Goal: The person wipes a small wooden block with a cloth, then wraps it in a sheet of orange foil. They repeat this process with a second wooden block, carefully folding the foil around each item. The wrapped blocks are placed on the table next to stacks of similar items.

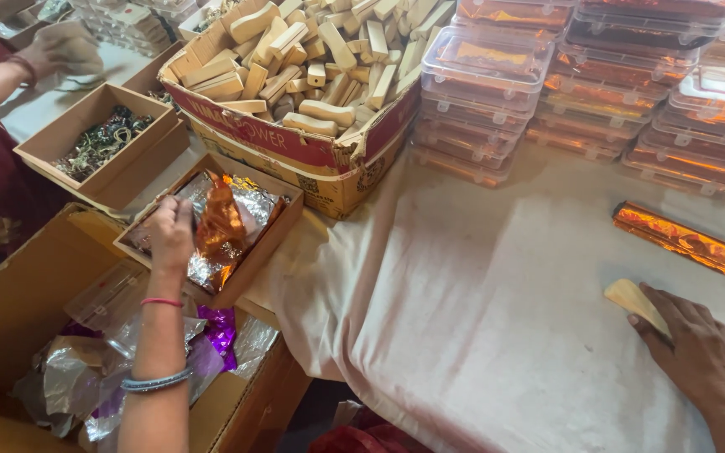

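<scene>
The wooden stick [636, 303] lies pinned under the right hand's [694, 352] closed fingertips, its long axis running up-left beyond them, while the left hand [169, 235] pinches orange foil [220, 222].

The small piece [633, 300] under the right hand [698, 356] is pale, smooth wood, like the wooden blocks [312, 59] in the brown cardboard box [295, 151]. The left hand [169, 235] touches shiny, crinkly orange foil [220, 222]. The counter [480, 319] has a soft, matt cloth. The stacked boxes [488, 63] are clear, glossy plastic.
</scene>
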